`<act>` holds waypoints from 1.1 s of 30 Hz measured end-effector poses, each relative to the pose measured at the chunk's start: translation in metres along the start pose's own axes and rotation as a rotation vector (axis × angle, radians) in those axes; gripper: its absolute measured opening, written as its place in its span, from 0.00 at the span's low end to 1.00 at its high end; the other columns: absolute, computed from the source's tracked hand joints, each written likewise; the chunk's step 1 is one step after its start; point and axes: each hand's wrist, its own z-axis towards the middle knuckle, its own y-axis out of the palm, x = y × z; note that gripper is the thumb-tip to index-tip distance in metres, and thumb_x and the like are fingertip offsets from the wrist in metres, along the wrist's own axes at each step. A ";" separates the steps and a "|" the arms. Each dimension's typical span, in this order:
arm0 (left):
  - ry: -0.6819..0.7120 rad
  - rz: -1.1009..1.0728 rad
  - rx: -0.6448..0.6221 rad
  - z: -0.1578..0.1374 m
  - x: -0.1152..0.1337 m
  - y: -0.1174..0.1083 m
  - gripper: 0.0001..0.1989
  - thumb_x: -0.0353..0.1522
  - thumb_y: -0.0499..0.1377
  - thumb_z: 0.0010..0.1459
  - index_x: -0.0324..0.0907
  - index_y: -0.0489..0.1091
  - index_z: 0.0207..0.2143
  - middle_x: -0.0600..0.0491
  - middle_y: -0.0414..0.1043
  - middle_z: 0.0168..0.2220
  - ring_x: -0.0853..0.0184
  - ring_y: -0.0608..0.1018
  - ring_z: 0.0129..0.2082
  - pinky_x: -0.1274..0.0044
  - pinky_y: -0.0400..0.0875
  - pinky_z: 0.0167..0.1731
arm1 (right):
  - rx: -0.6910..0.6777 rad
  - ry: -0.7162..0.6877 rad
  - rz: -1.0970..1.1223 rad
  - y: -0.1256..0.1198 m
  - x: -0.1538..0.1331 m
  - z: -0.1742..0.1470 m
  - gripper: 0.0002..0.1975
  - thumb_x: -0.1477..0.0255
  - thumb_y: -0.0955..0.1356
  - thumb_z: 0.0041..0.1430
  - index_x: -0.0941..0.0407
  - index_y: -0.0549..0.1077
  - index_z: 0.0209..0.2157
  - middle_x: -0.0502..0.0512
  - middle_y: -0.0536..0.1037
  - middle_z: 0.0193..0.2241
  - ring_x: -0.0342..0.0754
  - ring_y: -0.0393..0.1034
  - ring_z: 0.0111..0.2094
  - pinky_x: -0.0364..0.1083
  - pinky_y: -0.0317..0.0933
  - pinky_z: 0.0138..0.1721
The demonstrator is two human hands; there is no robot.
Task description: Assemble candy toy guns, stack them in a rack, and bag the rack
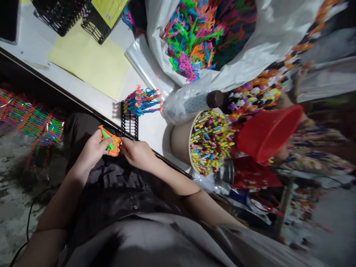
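Note:
My left hand [93, 148] is closed on a small orange and green plastic toy [112, 146], held over my lap just off the table's edge. The fingertips of my right hand [137, 152] are pinched at the toy's right end; whether they also hold a smaller piece is hidden. Just beyond my hands, a black rack [129, 126] stands at the table edge. Several blue, pink and orange plastic toys [143, 102] are set upright at its far end.
A tub [180, 140] of small colourful pieces stands right of the rack, beside a red bucket [268, 133]. Behind is a white sack [158, 33] of plastic toys. Yellow sheets [94, 63] and black racks [61, 15] lie at upper left. Packed strips [36, 118] hang at left.

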 end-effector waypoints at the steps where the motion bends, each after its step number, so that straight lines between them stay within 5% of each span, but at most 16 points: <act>1: 0.003 -0.004 -0.006 0.002 0.003 0.002 0.19 0.42 0.63 0.50 0.40 0.61 0.36 0.53 0.72 0.34 0.69 0.76 0.29 0.81 0.72 0.23 | -0.004 0.012 -0.004 -0.004 0.001 -0.001 0.19 0.67 0.55 0.67 0.59 0.66 0.52 0.58 0.79 0.36 0.49 0.73 0.33 0.43 0.54 0.29; 4: 0.046 -0.047 -0.035 0.008 0.012 0.010 0.18 0.42 0.63 0.50 0.40 0.64 0.38 0.52 0.73 0.35 0.67 0.77 0.32 0.80 0.73 0.26 | 0.002 -0.035 0.023 -0.033 0.013 -0.010 0.18 0.66 0.58 0.66 0.58 0.68 0.52 0.58 0.79 0.35 0.47 0.73 0.32 0.42 0.56 0.29; 6: 0.095 -0.118 -0.044 0.013 0.018 0.012 0.18 0.42 0.64 0.50 0.40 0.66 0.37 0.51 0.74 0.35 0.66 0.77 0.34 0.77 0.74 0.31 | 0.129 -0.088 0.083 -0.067 0.034 -0.017 0.17 0.64 0.60 0.65 0.55 0.71 0.50 0.55 0.78 0.32 0.44 0.71 0.31 0.41 0.58 0.31; 10: 0.224 -0.299 0.092 0.026 0.028 -0.004 0.15 0.40 0.65 0.49 0.42 0.71 0.36 0.50 0.75 0.45 0.62 0.75 0.47 0.70 0.70 0.50 | 0.795 0.222 0.013 -0.141 0.118 0.009 0.14 0.67 0.63 0.63 0.57 0.77 0.43 0.51 0.71 0.23 0.40 0.61 0.24 0.41 0.54 0.30; 11: 0.240 -0.339 0.143 0.028 0.029 -0.012 0.15 0.40 0.66 0.48 0.43 0.72 0.37 0.52 0.73 0.48 0.61 0.73 0.52 0.69 0.66 0.54 | 0.791 0.290 -0.015 -0.154 0.146 0.026 0.12 0.70 0.66 0.59 0.57 0.77 0.43 0.52 0.72 0.26 0.39 0.60 0.25 0.41 0.54 0.32; 15: 0.198 -0.423 0.212 0.027 0.029 -0.040 0.17 0.40 0.69 0.43 0.49 0.74 0.38 0.55 0.68 0.56 0.56 0.64 0.61 0.64 0.59 0.60 | 0.371 0.481 -0.037 -0.167 0.256 0.107 0.27 0.67 0.72 0.48 0.66 0.69 0.49 0.59 0.73 0.38 0.38 0.60 0.35 0.43 0.54 0.42; 19: 0.130 -0.456 0.076 0.012 0.027 -0.041 0.14 0.39 0.69 0.43 0.45 0.72 0.31 0.51 0.67 0.57 0.49 0.66 0.59 0.55 0.62 0.56 | 0.568 0.373 0.121 -0.148 0.310 0.156 0.14 0.71 0.74 0.43 0.58 0.64 0.22 0.56 0.73 0.33 0.37 0.59 0.40 0.42 0.50 0.51; 22: 0.093 -0.517 0.167 0.008 0.022 -0.027 0.12 0.38 0.65 0.47 0.42 0.68 0.31 0.48 0.74 0.47 0.54 0.71 0.55 0.57 0.64 0.56 | 0.579 0.539 0.118 -0.146 0.311 0.156 0.20 0.80 0.73 0.41 0.54 0.56 0.16 0.54 0.72 0.29 0.39 0.61 0.40 0.48 0.47 0.53; 26: 0.094 -0.587 0.326 0.007 0.013 -0.010 0.09 0.35 0.61 0.50 0.42 0.65 0.32 0.51 0.76 0.38 0.61 0.76 0.49 0.63 0.66 0.55 | 0.726 0.668 0.103 -0.171 0.295 0.127 0.15 0.82 0.71 0.43 0.55 0.60 0.18 0.50 0.71 0.27 0.38 0.56 0.31 0.46 0.51 0.46; 30: 0.081 -0.563 0.297 -0.006 0.016 0.006 0.09 0.33 0.59 0.51 0.42 0.64 0.35 0.51 0.77 0.39 0.62 0.77 0.47 0.63 0.69 0.52 | 0.960 0.384 0.489 -0.192 0.252 0.086 0.11 0.86 0.69 0.46 0.56 0.66 0.25 0.43 0.63 0.21 0.36 0.49 0.25 0.41 0.52 0.33; 33: 0.119 -0.505 0.234 -0.023 0.020 0.023 0.14 0.32 0.60 0.51 0.44 0.63 0.41 0.50 0.76 0.43 0.63 0.76 0.48 0.63 0.70 0.51 | 0.917 0.006 0.906 -0.173 0.189 0.049 0.09 0.84 0.65 0.50 0.58 0.66 0.31 0.45 0.62 0.24 0.35 0.53 0.22 0.41 0.51 0.27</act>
